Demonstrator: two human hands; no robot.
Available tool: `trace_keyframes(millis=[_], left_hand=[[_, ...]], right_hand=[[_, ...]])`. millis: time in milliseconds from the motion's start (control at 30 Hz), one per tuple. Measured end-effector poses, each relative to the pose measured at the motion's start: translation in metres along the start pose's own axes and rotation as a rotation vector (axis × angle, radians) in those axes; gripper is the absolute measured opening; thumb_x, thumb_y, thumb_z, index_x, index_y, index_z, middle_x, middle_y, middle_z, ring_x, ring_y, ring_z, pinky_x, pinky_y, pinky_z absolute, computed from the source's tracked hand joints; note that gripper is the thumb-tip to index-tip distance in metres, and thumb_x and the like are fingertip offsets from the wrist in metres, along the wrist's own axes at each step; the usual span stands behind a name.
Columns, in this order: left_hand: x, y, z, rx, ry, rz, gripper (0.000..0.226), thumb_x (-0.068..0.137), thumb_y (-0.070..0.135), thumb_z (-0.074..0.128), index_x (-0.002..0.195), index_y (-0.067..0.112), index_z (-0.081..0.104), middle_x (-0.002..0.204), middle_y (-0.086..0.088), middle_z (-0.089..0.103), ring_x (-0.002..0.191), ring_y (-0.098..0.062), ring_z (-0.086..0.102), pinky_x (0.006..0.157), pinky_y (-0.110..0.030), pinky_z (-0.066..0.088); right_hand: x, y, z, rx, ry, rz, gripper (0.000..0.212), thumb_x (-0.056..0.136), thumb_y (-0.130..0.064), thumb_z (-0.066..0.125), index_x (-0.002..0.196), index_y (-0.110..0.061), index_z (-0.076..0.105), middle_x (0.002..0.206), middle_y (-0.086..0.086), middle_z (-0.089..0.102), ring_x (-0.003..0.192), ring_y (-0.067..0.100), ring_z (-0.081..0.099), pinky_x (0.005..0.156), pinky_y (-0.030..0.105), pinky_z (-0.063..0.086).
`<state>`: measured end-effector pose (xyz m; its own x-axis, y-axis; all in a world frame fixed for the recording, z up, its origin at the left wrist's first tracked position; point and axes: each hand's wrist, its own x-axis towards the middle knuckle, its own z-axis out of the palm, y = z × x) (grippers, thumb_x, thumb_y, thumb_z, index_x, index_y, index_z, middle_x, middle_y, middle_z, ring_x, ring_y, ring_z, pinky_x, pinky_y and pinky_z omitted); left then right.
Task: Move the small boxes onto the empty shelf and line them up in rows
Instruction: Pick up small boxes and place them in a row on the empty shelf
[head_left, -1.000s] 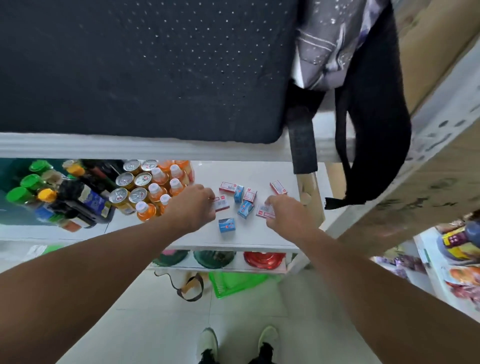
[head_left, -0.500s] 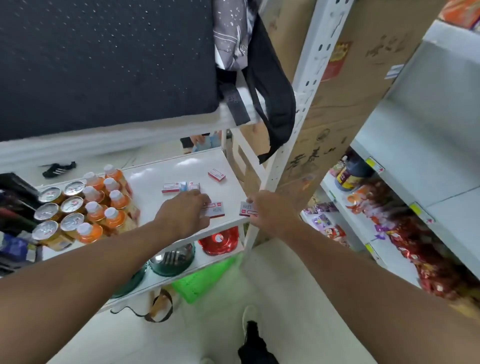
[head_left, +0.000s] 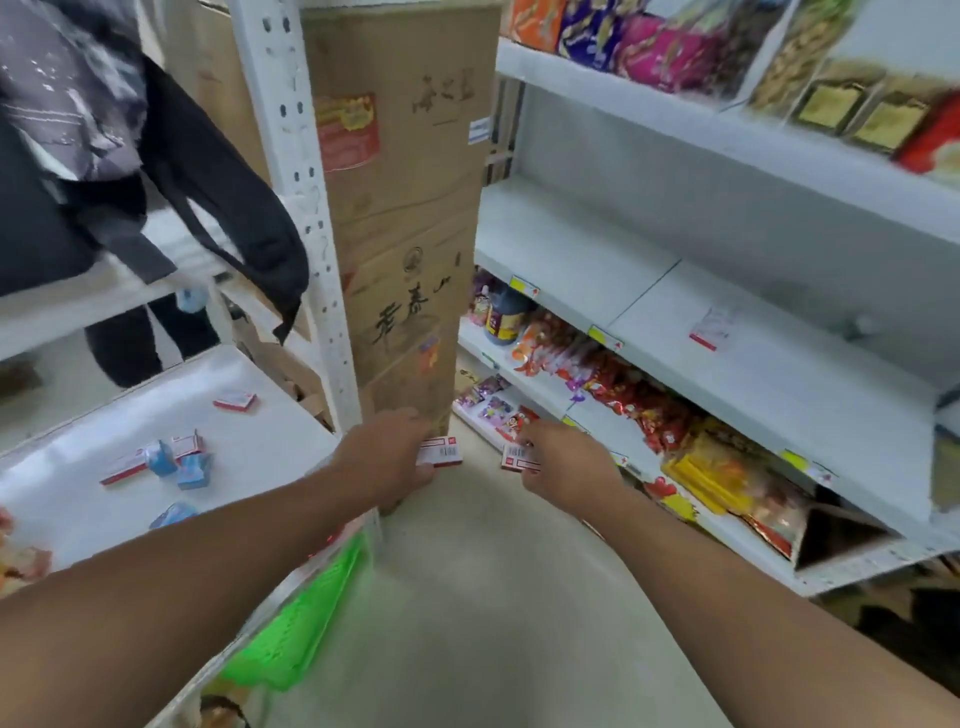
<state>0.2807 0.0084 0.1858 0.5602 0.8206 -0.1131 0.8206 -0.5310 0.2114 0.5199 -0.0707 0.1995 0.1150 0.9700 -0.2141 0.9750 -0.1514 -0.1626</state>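
The long white shelf (head_left: 649, 291) on your right runs bare for most of its length, with one small red-and-white box (head_left: 710, 327) already lying on it, well apart from your hands. Between the two racks stands a tall stack of cardboard cartons (head_left: 410, 208), and a black backpack (head_left: 104, 156) hangs off the rack to your left. Lower left, the white shelf board (head_left: 62, 493) carries a loose scatter of boxes: a red-and-white one (head_left: 235, 400) lies alone toward the back, and a cluster of blue and red-and-white ones (head_left: 171, 460) sits nearer you, some touching. Your left hand (head_left: 387, 457) is out over the floor in front of the cartons, fingers curled round a red-and-white box (head_left: 440, 451). Your right hand (head_left: 566, 460), just beside it, pinches another red-and-white box (head_left: 519, 458), barcode side up. Both boxes are in the air, short of the bare shelf.
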Motion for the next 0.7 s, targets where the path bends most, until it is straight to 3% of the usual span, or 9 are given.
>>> trace_keyframes(millis=[100,300,533,700], left_hand=[[0.043,0.046,0.005,0.063,-0.007,0.079,0.034,0.087,0.051,0.072,0.116,0.033,0.069,0.109,0.007,0.063,0.097,-0.015,0.06,0.08,-0.04,0.06],[0.107,0.161,0.012,0.127,-0.032,0.212,0.027,0.09,0.047,0.07,0.111,0.032,0.064,0.107,0.007,0.059,0.098,-0.017,0.056,0.075,-0.037,0.052],[0.159,0.27,0.027,0.06,0.001,0.274,0.043,0.091,0.046,0.07,0.13,0.029,0.067,0.116,0.003,0.063,0.108,-0.023,0.063,0.084,-0.041,0.056],[0.189,0.309,0.032,0.063,-0.01,0.28,0.047,0.092,0.043,0.07,0.136,0.027,0.065,0.124,0.002,0.062,0.114,-0.023,0.061,0.089,-0.041,0.056]], right_hand=[[-0.016,0.057,-0.005,0.033,0.057,0.07,0.045,0.086,-0.029,0.068,0.13,-0.03,0.063,0.12,0.0,0.068,0.11,0.029,0.067,0.082,0.039,0.057],[-0.05,0.173,-0.018,0.062,0.115,0.194,0.042,0.092,-0.028,0.068,0.134,-0.024,0.063,0.121,0.004,0.064,0.114,0.03,0.063,0.084,0.04,0.053],[-0.062,0.276,-0.016,0.114,0.157,0.294,0.037,0.09,-0.03,0.068,0.127,-0.027,0.063,0.12,0.0,0.066,0.109,0.026,0.064,0.085,0.043,0.059],[-0.055,0.326,-0.011,0.16,0.182,0.315,0.037,0.088,-0.029,0.069,0.125,-0.028,0.064,0.117,-0.003,0.067,0.109,0.025,0.064,0.084,0.041,0.058]])
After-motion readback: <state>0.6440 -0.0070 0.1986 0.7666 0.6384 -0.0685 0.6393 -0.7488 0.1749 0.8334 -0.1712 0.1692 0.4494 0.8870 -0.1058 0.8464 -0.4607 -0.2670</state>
